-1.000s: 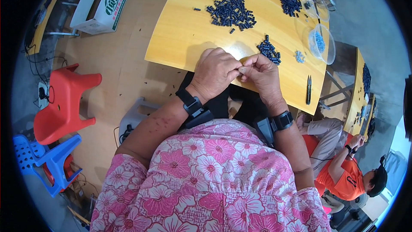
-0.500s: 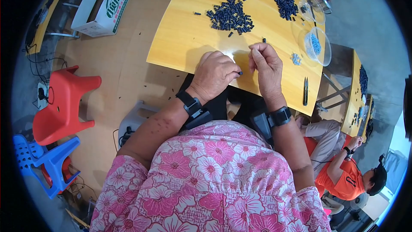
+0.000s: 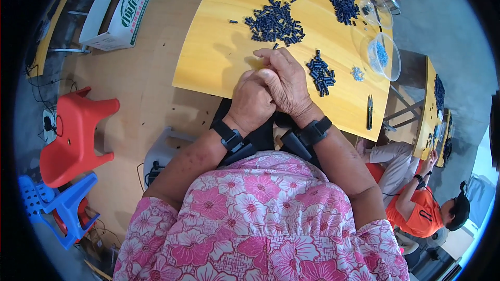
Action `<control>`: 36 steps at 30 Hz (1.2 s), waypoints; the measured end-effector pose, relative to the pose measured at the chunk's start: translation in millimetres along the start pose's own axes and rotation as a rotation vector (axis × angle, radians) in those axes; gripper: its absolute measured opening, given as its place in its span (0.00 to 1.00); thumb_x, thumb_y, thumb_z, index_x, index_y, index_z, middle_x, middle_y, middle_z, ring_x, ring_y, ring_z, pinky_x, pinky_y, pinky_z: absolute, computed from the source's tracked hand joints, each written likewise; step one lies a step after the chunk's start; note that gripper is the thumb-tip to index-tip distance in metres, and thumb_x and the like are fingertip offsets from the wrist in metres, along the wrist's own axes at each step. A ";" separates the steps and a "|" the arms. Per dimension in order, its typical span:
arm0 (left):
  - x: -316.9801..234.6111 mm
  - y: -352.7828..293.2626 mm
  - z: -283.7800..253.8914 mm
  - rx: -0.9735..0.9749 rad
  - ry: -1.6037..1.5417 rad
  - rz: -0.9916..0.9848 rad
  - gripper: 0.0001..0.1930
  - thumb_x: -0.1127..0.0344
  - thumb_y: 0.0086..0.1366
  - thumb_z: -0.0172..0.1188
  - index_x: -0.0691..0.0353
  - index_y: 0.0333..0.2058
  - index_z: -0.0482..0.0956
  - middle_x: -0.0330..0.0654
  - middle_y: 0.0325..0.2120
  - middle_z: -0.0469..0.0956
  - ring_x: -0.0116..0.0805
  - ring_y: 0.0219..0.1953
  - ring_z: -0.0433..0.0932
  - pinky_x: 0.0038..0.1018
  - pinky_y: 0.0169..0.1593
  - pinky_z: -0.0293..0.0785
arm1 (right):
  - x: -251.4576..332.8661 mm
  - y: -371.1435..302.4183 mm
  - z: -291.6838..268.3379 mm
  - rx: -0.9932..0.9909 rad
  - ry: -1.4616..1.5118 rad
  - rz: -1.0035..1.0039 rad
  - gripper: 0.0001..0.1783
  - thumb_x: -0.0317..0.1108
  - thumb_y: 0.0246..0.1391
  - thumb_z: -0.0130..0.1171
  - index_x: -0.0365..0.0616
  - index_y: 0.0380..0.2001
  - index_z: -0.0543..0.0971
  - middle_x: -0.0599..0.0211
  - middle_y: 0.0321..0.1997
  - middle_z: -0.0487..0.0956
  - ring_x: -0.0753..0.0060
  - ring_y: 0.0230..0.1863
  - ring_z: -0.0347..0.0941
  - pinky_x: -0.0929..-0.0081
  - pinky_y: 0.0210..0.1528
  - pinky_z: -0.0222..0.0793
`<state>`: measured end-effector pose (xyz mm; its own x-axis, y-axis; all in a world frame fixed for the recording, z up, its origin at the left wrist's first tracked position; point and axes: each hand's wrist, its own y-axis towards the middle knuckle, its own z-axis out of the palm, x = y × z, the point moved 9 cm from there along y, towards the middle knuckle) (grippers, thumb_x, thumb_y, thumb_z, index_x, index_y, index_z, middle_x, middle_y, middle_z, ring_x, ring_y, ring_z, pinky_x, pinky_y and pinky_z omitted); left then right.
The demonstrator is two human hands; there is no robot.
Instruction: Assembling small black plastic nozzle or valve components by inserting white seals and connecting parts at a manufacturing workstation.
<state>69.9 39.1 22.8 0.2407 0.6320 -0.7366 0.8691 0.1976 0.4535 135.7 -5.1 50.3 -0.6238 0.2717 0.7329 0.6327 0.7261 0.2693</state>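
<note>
My left hand (image 3: 251, 99) is closed like a fist just over the near edge of the yellow table, and what its fingers hold is hidden. My right hand (image 3: 291, 80) lies against it from the right, thumb over the left hand's fingers and the other fingers bent. Any small part between the two hands cannot be made out. Beyond them lies a large pile of small black cylindrical parts (image 3: 274, 22). A smaller heap of the same black parts (image 3: 321, 73) rests just right of my right hand.
Black tweezers (image 3: 370, 112) lie near the table's right edge. Tiny pale-blue pieces (image 3: 357, 74) sit beside a clear bowl (image 3: 391, 65) of blue bits. Further back is another black pile (image 3: 341, 2). A red stool (image 3: 73, 135) stands left; a person in orange (image 3: 416, 216) works at right.
My right hand has moved left onto my left hand, uncovering the smaller heap of black parts. The small dark part seen at my left fingertips is now hidden.
</note>
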 end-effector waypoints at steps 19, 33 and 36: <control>8.7 -1.2 3.4 0.069 0.028 -0.170 0.14 0.65 0.54 0.62 0.60 0.40 0.77 0.44 0.39 0.75 0.49 0.41 0.73 0.42 0.45 0.69 | -7.1 1.1 13.4 0.105 0.074 -0.052 0.38 0.66 0.50 0.55 0.39 0.45 0.78 0.55 0.33 0.74 0.56 0.36 0.71 0.65 0.40 0.69; -12.4 4.5 -5.6 0.033 0.054 0.028 0.06 0.66 0.51 0.64 0.59 0.28 0.80 0.41 0.30 0.78 0.45 0.37 0.75 0.42 0.43 0.68 | -21.2 -0.6 2.3 -0.002 0.312 0.068 0.21 0.46 0.62 0.51 0.38 0.46 0.78 0.59 0.37 0.77 0.64 0.38 0.73 0.71 0.44 0.69; -16.6 5.8 -13.6 0.111 -0.037 -0.099 0.04 0.70 0.51 0.67 0.62 0.25 0.82 0.45 0.25 0.79 0.41 0.30 0.77 0.34 0.37 0.73 | -42.4 -33.6 -21.8 -0.115 0.652 0.398 0.15 0.35 0.65 0.49 0.38 0.46 0.80 0.72 0.40 0.78 0.80 0.40 0.71 0.79 0.46 0.69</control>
<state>65.1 39.9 44.5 0.1657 0.5848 -0.7941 0.9314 0.1718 0.3209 150.9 -54.8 23.8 0.0347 0.0461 0.9983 0.8188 0.5715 -0.0548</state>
